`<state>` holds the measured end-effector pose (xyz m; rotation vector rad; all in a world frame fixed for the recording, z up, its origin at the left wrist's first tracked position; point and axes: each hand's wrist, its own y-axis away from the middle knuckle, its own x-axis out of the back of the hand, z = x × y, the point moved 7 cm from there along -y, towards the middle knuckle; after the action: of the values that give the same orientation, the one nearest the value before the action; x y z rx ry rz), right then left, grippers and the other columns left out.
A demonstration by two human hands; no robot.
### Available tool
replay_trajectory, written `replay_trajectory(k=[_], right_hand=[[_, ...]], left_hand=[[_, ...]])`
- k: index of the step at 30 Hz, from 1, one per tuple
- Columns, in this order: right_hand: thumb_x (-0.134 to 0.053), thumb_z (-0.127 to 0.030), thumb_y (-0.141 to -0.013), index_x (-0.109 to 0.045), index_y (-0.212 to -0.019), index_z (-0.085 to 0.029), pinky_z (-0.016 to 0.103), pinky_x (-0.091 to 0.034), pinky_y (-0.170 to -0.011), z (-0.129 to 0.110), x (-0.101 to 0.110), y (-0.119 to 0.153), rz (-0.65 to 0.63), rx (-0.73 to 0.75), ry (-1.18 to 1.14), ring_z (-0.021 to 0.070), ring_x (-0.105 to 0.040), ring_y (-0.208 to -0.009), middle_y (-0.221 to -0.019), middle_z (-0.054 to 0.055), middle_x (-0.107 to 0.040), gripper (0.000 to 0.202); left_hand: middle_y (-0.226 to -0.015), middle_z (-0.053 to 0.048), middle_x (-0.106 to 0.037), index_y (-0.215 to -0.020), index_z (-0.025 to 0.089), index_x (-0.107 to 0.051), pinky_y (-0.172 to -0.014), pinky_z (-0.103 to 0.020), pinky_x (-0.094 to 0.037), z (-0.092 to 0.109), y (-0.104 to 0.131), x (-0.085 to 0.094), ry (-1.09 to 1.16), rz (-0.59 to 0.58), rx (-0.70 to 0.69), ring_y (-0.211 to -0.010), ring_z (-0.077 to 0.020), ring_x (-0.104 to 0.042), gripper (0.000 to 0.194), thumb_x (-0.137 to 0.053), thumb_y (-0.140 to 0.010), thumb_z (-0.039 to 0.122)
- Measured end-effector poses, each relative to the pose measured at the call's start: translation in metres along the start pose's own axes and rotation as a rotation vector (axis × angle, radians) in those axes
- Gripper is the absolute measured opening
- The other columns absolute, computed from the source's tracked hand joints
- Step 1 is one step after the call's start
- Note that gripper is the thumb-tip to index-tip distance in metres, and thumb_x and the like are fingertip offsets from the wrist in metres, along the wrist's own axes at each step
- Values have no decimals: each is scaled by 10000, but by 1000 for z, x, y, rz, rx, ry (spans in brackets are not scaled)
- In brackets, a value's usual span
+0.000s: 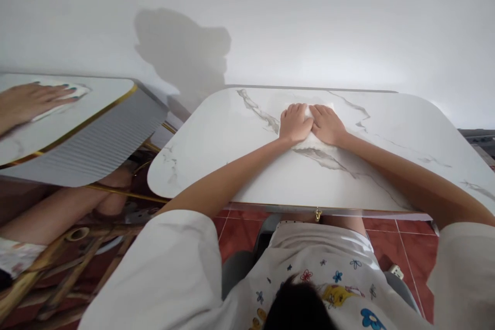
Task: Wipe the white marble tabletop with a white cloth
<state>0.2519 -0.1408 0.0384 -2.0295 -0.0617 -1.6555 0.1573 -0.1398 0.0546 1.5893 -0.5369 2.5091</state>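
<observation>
A white cloth (315, 142) with an uneven lower edge lies on a white marble-patterned tabletop (216, 154). My left hand (296, 124) rests flat on its left part, fingers stretched forward. Beside it, my right hand (327, 124) presses on the right part, palm down with fingers pointing up and left. The two thumbs meet or nearly meet over the middle of the cloth. Much of the cloth is hidden beneath my hands.
On the left, another person's hand (42, 100) lies on a white cloth (79, 91) on a second marble-patterned table (119, 90). A bamboo chair (73, 268) stands below it. A white wall (309, 20) rises behind the tables. The floor has red tiles (237, 234).
</observation>
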Motion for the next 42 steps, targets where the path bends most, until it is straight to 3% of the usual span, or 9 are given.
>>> replay_trajectory(k=[6, 12, 20, 25, 31, 42], right_hand=[[-327, -262, -931, -458, -1419, -8, 505, -323, -1136, 44, -19, -54, -15, -38, -6, 353, -455, -1340, -1437, 230, -527, 566], [-317, -326, -964, -496, -1394, -68, 533, -344, -1116, 82, -33, -97, 31, -54, -22, 360, -485, -1310, -1402, 203, -566, 532], [-192, -401, -1021, -538, -1336, -81, 545, -395, -1039, 109, -48, -128, 42, -57, -1, 367, -547, -1202, -1299, 219, -609, 567], [-209, -325, -1012, -527, -1329, -60, 509, -389, -1043, 105, -46, -127, 35, -76, 45, 356, -547, -1202, -1294, 222, -607, 521], [-296, -222, -956, -501, -1347, -39, 482, -355, -1083, 88, -37, -111, 25, -93, 80, 345, -510, -1266, -1363, 231, -574, 477], [-323, -215, -955, -488, -1361, -16, 458, -321, -1115, 33, -16, -49, -10, -95, 70, 339, -472, -1288, -1362, 223, -553, 482]], left_hand=[[-1443, -75, -561, -1356, 251, -545, -1188, -428, -305, -12, -65, -14, 29, 56, -28, -1409, -245, -417, 506, -383, -879, 204], [-1460, -40, -561, -1383, 292, -541, -1194, -468, -298, -23, -119, -26, 83, 88, -24, -1412, -263, -418, 570, -407, -844, 166], [-1463, -54, -560, -1380, 240, -554, -1194, -401, -305, -33, -159, -37, 45, 68, 4, -1406, -239, -437, 546, -369, -871, 170], [-1471, -70, -551, -1394, 225, -542, -1195, -421, -300, -31, -159, -38, 7, 69, -14, -1404, -250, -437, 553, -359, -875, 171], [-1492, -68, -530, -1409, 210, -520, -1197, -405, -296, -25, -142, -34, -54, 52, -46, -1415, -236, -421, 546, -342, -894, 190], [-1461, -93, -546, -1411, 199, -487, -1173, -393, -326, -15, -66, -18, -122, 42, -91, -1395, -238, -437, 511, -347, -920, 186]])
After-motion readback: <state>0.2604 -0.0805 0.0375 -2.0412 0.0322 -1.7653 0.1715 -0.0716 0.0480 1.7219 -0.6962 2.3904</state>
